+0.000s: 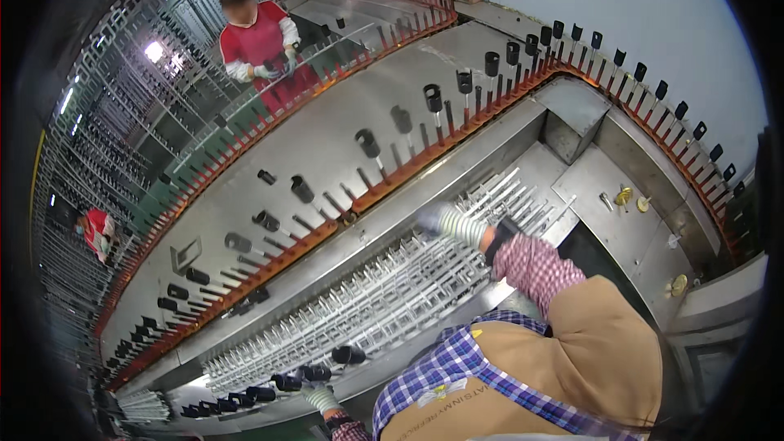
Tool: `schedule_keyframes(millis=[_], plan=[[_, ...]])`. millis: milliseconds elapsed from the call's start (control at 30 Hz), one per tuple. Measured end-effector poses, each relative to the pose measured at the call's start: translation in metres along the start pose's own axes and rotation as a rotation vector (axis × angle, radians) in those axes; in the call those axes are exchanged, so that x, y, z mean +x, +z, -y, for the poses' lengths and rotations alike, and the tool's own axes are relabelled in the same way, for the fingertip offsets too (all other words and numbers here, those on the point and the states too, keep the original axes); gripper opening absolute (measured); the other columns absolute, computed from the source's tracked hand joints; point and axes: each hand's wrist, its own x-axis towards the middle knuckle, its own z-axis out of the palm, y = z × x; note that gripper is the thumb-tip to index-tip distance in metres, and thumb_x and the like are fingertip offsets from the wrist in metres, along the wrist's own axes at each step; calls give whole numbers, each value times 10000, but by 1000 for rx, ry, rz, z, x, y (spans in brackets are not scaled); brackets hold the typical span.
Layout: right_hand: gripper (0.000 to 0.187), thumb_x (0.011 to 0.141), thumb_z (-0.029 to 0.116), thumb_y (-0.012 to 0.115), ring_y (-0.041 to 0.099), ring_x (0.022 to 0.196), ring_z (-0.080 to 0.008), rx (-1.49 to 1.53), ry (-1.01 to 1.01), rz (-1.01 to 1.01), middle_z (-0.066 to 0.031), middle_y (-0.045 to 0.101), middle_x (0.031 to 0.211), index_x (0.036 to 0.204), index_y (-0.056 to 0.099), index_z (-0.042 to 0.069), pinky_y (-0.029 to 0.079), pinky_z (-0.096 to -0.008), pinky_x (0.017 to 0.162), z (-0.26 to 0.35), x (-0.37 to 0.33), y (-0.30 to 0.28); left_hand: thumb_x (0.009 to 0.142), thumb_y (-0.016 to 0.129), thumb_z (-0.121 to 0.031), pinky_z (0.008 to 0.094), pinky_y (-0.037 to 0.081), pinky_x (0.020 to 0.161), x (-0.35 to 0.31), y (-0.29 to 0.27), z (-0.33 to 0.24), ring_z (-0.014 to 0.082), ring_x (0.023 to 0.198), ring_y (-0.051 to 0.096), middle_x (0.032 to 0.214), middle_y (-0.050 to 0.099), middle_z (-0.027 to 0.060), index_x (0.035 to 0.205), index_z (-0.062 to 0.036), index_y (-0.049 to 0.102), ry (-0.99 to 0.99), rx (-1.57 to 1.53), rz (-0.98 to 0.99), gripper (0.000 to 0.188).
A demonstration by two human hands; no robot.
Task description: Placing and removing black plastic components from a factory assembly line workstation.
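Observation:
My left hand, in a pale glove with a striped cuff, is low in the view against a row of black cylindrical cups. Its fingers are mostly hidden behind the cups, so its grip does not show. My right hand, gloved likewise, reaches forward over the far end of a pile of silvery metal racks with short prongs. Motion smears its fingers, and I cannot make out anything in them. Just beyond it runs an orange-red conveyor track with upright pins, several carrying black cups.
The track bends right along the wall with more cups. Brass-coloured parts lie on a metal surface at right. Across the line, a co-worker in red handles a rack; another person is far left among hanging racks.

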Motion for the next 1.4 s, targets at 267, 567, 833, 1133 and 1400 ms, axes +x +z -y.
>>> schedule_keyframes(millis=[267, 567, 833, 1133, 1400], plan=[[450, 751, 298, 567, 560, 880, -311, 443, 307, -688, -220, 576, 927, 1059, 492, -22, 433, -350, 759, -102, 106, -177, 834, 488, -144, 320, 428, 746, -97, 39, -51, 241, 899, 522, 1047, 513, 193, 1203, 10, 369, 318, 50, -545, 417], [440, 759, 517, 512, 506, 528, -155, 700, 176, -1082, -44, 540, 597, 705, 567, 85, 419, -287, 519, -178, 65, -261, 839, 491, -166, 322, 442, 667, -145, 124, -65, 225, 806, 523, 987, 534, 171, 1085, 24, 453, 165, -120, -261, 314], [369, 733, 287, 645, 565, 634, -167, 521, 405, -1252, -60, 604, 762, 1006, 544, 60, 457, -302, 584, -363, 81, -347, 761, 502, -42, 246, 398, 457, -122, 147, -41, 113, 555, 447, 804, 536, 76, 1041, -45, 476, 113, -293, -35, 281], [213, 829, 302, 533, 491, 522, -41, 789, -273, -1173, 13, 548, 677, 887, 575, 101, 402, -190, 464, -216, 55, -317, 831, 492, -272, 241, 381, 388, -108, 138, -71, 122, 458, 502, 700, 603, 67, 929, -25, 536, -147, -54, 65, 269], [314, 878, 190, 346, 540, 722, -150, 360, -36, 120, -76, 545, 1001, 1164, 417, 78, 457, -289, 722, -74, -45, -16, 824, 510, -335, 321, 437, 459, -89, 154, -58, 156, 528, 527, 678, 559, 58, 937, -56, 549, 198, -23, 334, 303]])
